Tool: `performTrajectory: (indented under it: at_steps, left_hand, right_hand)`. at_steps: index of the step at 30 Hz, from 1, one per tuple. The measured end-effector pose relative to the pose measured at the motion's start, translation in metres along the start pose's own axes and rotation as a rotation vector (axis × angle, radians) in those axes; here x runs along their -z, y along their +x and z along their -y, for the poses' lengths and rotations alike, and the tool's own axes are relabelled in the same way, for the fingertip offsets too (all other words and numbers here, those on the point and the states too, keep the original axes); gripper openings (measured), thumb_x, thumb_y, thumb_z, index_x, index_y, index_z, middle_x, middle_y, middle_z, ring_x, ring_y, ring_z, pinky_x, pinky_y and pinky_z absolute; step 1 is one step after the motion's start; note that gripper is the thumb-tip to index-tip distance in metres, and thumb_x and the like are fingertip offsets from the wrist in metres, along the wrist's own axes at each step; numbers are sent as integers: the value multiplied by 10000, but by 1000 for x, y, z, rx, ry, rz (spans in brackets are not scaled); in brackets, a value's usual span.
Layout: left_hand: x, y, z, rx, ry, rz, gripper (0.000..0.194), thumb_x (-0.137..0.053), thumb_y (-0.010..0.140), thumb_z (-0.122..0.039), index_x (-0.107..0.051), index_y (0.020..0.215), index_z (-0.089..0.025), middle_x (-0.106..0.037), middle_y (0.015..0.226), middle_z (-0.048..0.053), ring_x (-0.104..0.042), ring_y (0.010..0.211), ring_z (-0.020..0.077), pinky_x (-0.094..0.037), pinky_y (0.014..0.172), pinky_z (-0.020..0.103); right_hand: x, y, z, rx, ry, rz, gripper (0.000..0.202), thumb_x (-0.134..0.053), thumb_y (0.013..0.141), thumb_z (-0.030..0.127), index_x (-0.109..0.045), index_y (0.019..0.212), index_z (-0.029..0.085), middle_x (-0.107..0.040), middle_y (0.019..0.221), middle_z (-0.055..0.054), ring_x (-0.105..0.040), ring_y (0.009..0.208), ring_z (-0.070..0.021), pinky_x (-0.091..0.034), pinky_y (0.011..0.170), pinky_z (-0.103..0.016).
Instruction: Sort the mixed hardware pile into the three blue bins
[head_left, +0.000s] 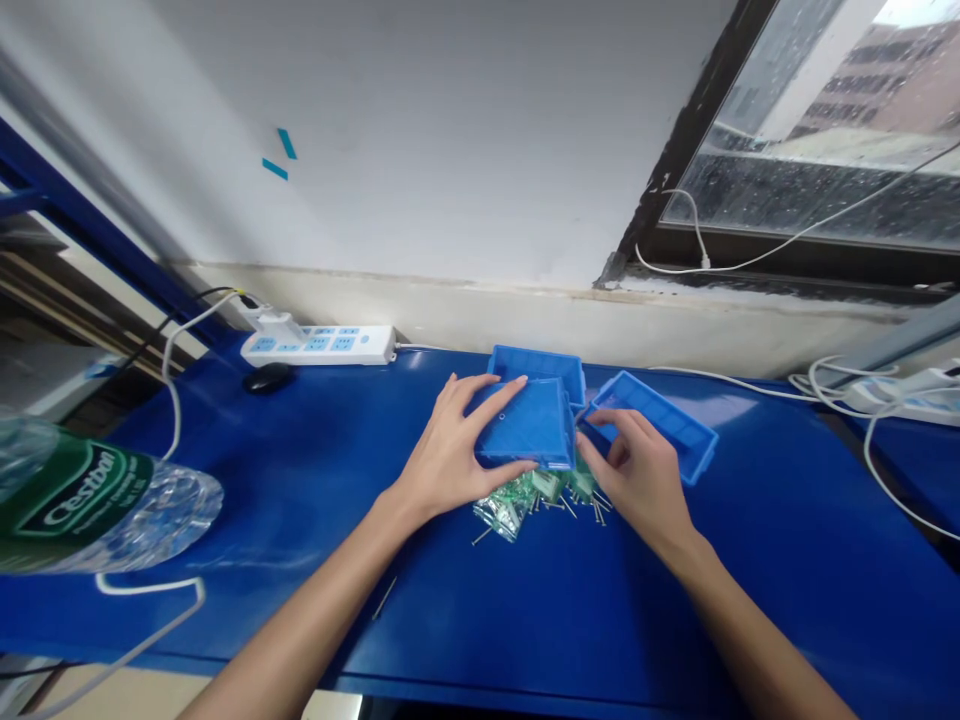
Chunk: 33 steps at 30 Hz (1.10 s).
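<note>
A blue plastic box (523,425) is tilted above the pile, its flat face toward me. My left hand (466,440) grips its left side, thumb at the lower edge and fingers along the top. Close to the box's right edge, my right hand (637,470) has thumb and index finger bent toward each other; whatever is between them is too small to make out. Under and in front of the box lie small clear and green packets (508,508) and several loose screws (598,508). Two more blue bins stand behind, one at the back (551,362) and one angled at the right (675,428).
A white power strip (367,345) and a black mouse (268,378) lie at the back left. A large water bottle (112,500) is at the left. One screw (385,598) lies near the front edge. White cables and another power strip (915,398) are at the right.
</note>
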<state>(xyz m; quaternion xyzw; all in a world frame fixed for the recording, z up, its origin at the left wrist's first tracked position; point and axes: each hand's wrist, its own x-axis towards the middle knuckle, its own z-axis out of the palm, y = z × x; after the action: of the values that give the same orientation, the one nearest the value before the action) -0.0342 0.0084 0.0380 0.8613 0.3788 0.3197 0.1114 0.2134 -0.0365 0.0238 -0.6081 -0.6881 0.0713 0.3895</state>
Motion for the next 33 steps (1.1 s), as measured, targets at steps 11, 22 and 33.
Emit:
performTrajectory:
  at_steps: [11,22,33]
  left_hand:
    - [4,-1,7,197,-114,-357,793,-735,837,-511,-385,1506,-268,-498,1449,131,-486,1333,326,-394,1137,559]
    - [2,6,14,282,-391,-648,850,-563,951,-568,-47,1584,-332,-251,1621,122,-298,1490,327,-365,1162,555]
    - [39,-11,33,34,148,-822,420,-583,947,-334,-527,1364,-345,-440,1432,37,-397,1390,337,-304,1177,598]
  right_hand:
    - [-15,0,10,-94,279,-44,108,-600,912,258,-668,951,184,-644,770,-21,-535,532,-122,-488,556,-302]
    - [-48,62,65,452,237,390,177,-631,956,324,-665,1093,217,-700,1176,-83,-575,1182,-249,-475,1004,-434]
    - [-95,110,83,806,-331,470,204,-589,895,43,-742,949,167,-689,848,-109,-585,1001,-285,-435,822,-404]
